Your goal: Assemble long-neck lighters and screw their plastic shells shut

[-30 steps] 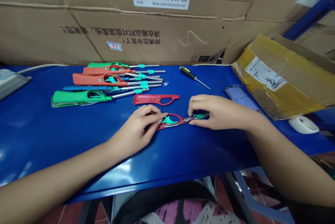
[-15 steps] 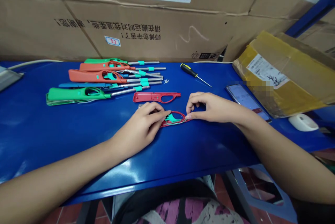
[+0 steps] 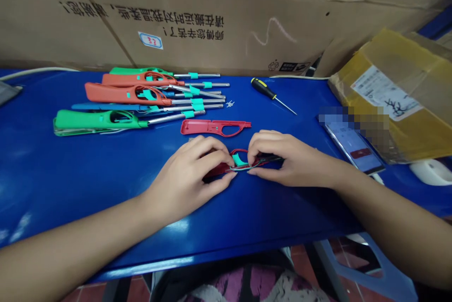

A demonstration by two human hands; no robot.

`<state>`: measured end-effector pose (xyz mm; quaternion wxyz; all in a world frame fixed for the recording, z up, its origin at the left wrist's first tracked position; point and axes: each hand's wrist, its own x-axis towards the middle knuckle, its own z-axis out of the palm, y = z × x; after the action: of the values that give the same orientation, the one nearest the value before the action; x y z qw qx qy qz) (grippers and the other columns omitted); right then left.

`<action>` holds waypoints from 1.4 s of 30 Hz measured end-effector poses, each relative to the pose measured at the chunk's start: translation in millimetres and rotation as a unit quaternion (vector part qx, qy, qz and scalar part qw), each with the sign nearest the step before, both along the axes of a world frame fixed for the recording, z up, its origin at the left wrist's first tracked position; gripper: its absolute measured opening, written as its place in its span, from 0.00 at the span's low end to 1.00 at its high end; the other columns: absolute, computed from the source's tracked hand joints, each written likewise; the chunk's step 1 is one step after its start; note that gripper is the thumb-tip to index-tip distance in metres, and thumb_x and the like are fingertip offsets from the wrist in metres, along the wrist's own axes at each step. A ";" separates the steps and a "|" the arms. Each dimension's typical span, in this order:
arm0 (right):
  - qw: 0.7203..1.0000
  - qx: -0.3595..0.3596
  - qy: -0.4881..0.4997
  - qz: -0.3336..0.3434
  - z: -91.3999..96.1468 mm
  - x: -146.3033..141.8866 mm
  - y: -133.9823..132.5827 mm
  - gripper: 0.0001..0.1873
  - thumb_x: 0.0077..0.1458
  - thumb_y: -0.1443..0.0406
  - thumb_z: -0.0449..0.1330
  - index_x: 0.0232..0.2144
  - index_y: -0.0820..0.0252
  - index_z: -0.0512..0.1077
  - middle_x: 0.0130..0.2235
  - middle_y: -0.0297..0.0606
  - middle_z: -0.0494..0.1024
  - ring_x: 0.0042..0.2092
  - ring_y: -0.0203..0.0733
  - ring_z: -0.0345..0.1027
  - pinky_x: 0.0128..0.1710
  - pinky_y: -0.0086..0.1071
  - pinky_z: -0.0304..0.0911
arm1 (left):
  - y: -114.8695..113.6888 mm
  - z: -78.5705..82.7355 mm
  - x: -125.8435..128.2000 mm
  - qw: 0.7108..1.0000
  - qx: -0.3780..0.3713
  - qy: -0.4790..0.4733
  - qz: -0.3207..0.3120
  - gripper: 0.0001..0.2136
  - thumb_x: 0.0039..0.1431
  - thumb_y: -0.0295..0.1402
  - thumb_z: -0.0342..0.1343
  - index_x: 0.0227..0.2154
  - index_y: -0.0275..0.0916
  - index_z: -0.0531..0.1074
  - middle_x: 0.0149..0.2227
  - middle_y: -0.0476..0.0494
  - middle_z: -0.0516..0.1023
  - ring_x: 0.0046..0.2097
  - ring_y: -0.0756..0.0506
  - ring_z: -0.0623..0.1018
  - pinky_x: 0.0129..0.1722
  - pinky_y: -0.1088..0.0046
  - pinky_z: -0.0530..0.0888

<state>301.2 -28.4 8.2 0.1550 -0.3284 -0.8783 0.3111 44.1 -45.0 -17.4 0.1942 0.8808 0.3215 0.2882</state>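
A half-open red lighter body [image 3: 240,161] with a teal trigger and thin wires lies on the blue table [image 3: 70,179] between my hands. My left hand [image 3: 192,172] is closed over its handle end, fingers curled round it. My right hand [image 3: 282,158] pinches the front part and the wires, fingers pressed together. Just behind them lies a loose red shell half [image 3: 215,127]. Much of the lighter is hidden under my fingers.
A row of several finished long lighters [image 3: 137,99], green, orange and blue, lies at the back left. A yellow-handled screwdriver [image 3: 270,93] and small springs [image 3: 230,103] lie behind. A phone [image 3: 353,144], a taped yellow parcel [image 3: 395,94], a white object [image 3: 431,171] stand right. Cardboard boxes [image 3: 176,14] wall the back.
My right hand has closed in from the right onto the lighter's front and wires. My left hand stays on the handle. The view has tilted down slightly.
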 end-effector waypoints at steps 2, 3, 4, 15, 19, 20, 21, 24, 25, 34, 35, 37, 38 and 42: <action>1.000 -0.002 -0.002 -0.007 -2.3 -1.1 -0.5 0.03 0.62 0.67 0.63 0.35 0.57 0.71 0.39 0.33 0.75 0.42 0.37 0.68 0.45 0.33 0.60 | 0.8 -1.5 -0.4 1.000 0.006 0.004 -0.001 0.03 0.65 0.31 0.60 0.41 0.41 0.76 0.44 0.45 0.76 0.46 0.45 0.76 0.47 0.66 0.73; 1.000 -0.005 0.003 -0.012 -3.0 -1.4 -0.7 0.02 0.62 0.67 0.62 0.35 0.57 0.71 0.38 0.33 0.75 0.41 0.36 0.68 0.44 0.32 0.61 | 1.2 -1.9 -0.5 1.000 0.008 0.003 -0.003 0.03 0.65 0.31 0.60 0.40 0.41 0.77 0.44 0.45 0.76 0.45 0.45 0.76 0.46 0.66 0.73; 1.000 -0.011 0.011 -0.018 -3.5 -1.7 -0.9 0.02 0.62 0.67 0.62 0.36 0.57 0.71 0.38 0.33 0.75 0.41 0.36 0.68 0.43 0.31 0.61 | 1.5 -2.1 -0.3 1.000 0.007 0.001 -0.003 0.03 0.65 0.30 0.60 0.40 0.42 0.77 0.43 0.46 0.76 0.45 0.46 0.76 0.46 0.66 0.73; 0.990 -0.073 0.053 -0.105 -3.5 -6.0 0.4 0.04 0.58 0.64 0.65 0.34 0.60 0.75 0.35 0.34 0.76 0.36 0.35 0.68 0.39 0.29 0.65 | 0.1 -2.1 0.6 1.000 -0.005 -0.023 0.009 0.04 0.65 0.28 0.59 0.39 0.40 0.78 0.43 0.46 0.77 0.45 0.47 0.77 0.46 0.68 0.74; 0.989 -0.081 0.051 -0.112 -3.2 -7.3 -0.1 0.03 0.57 0.65 0.65 0.34 0.58 0.75 0.36 0.34 0.76 0.36 0.36 0.68 0.39 0.31 0.65 | 0.3 -0.6 0.3 1.000 -0.007 -0.025 0.011 0.04 0.65 0.28 0.58 0.40 0.40 0.78 0.42 0.45 0.78 0.44 0.46 0.77 0.46 0.68 0.74; 0.989 -0.080 0.051 -0.110 -3.4 -7.4 -0.1 0.02 0.57 0.66 0.65 0.34 0.58 0.75 0.36 0.34 0.76 0.36 0.36 0.68 0.39 0.31 0.65 | 0.7 -0.3 0.5 1.000 -0.007 -0.028 0.012 0.04 0.66 0.28 0.58 0.40 0.40 0.78 0.42 0.45 0.78 0.44 0.46 0.77 0.45 0.68 0.74; 0.990 -0.079 0.052 -0.108 -3.7 -7.5 0.1 0.02 0.57 0.66 0.65 0.34 0.58 0.75 0.36 0.35 0.76 0.36 0.36 0.68 0.39 0.31 0.65 | 1.1 0.0 0.8 0.999 -0.008 -0.030 0.013 0.04 0.66 0.28 0.58 0.40 0.39 0.78 0.42 0.45 0.78 0.43 0.46 0.77 0.45 0.68 0.74; 0.990 -0.074 0.055 -0.104 -4.7 -7.1 0.8 0.02 0.58 0.66 0.65 0.34 0.59 0.75 0.36 0.35 0.76 0.36 0.36 0.68 0.39 0.31 0.65 | 1.7 0.8 1.7 0.999 -0.013 -0.032 0.018 0.04 0.66 0.29 0.58 0.40 0.39 0.78 0.41 0.45 0.78 0.43 0.46 0.78 0.44 0.68 0.74; 0.991 -0.072 0.058 -0.102 -4.9 -6.8 1.0 0.02 0.58 0.66 0.65 0.34 0.59 0.75 0.36 0.35 0.76 0.36 0.36 0.68 0.39 0.31 0.65 | 1.7 1.0 1.9 0.999 -0.015 -0.033 0.019 0.04 0.66 0.29 0.58 0.40 0.39 0.78 0.41 0.45 0.78 0.43 0.46 0.78 0.44 0.68 0.74; 0.994 -0.049 0.061 -0.079 -6.1 -7.1 1.1 0.02 0.61 0.66 0.64 0.36 0.58 0.75 0.37 0.35 0.77 0.38 0.36 0.69 0.41 0.31 0.65 | 2.1 1.6 2.5 0.998 -0.021 -0.041 0.032 0.03 0.67 0.29 0.58 0.39 0.39 0.77 0.40 0.46 0.79 0.41 0.48 0.77 0.43 0.69 0.74; 0.995 -0.045 0.058 -0.074 -6.2 -7.4 0.7 0.02 0.61 0.66 0.63 0.36 0.58 0.74 0.37 0.35 0.77 0.38 0.36 0.69 0.41 0.31 0.66 | 2.3 1.8 2.6 0.998 -0.021 -0.042 0.034 0.03 0.67 0.30 0.58 0.39 0.39 0.77 0.40 0.46 0.79 0.41 0.48 0.77 0.43 0.70 0.74; 0.996 -0.037 0.056 -0.065 -6.2 -7.8 -0.4 0.02 0.61 0.66 0.64 0.36 0.58 0.74 0.37 0.35 0.77 0.39 0.36 0.69 0.41 0.31 0.66 | 2.7 2.3 3.1 0.998 -0.022 -0.046 0.039 0.04 0.68 0.30 0.57 0.39 0.39 0.76 0.39 0.46 0.79 0.40 0.48 0.77 0.42 0.70 0.74; 0.996 -0.035 0.056 -0.062 -6.1 -7.8 -1.1 0.02 0.61 0.66 0.64 0.36 0.58 0.74 0.38 0.35 0.77 0.39 0.36 0.69 0.41 0.31 0.66 | 2.9 2.6 3.5 0.998 -0.021 -0.048 0.040 0.04 0.68 0.30 0.57 0.38 0.39 0.76 0.39 0.46 0.79 0.40 0.48 0.77 0.42 0.70 0.74; 0.996 -0.031 0.058 -0.065 -5.0 -7.6 -3.4 0.07 0.58 0.66 0.66 0.39 0.57 0.74 0.39 0.35 0.77 0.38 0.36 0.69 0.40 0.30 0.67 | 2.5 3.0 5.1 0.997 -0.007 -0.062 0.035 0.03 0.67 0.29 0.57 0.38 0.39 0.76 0.38 0.46 0.79 0.40 0.48 0.77 0.42 0.70 0.74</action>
<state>293.6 -31.8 3.2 0.2150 -0.3712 -0.8344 0.3461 49.2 -42.5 -14.4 0.2094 0.8483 0.3413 0.3466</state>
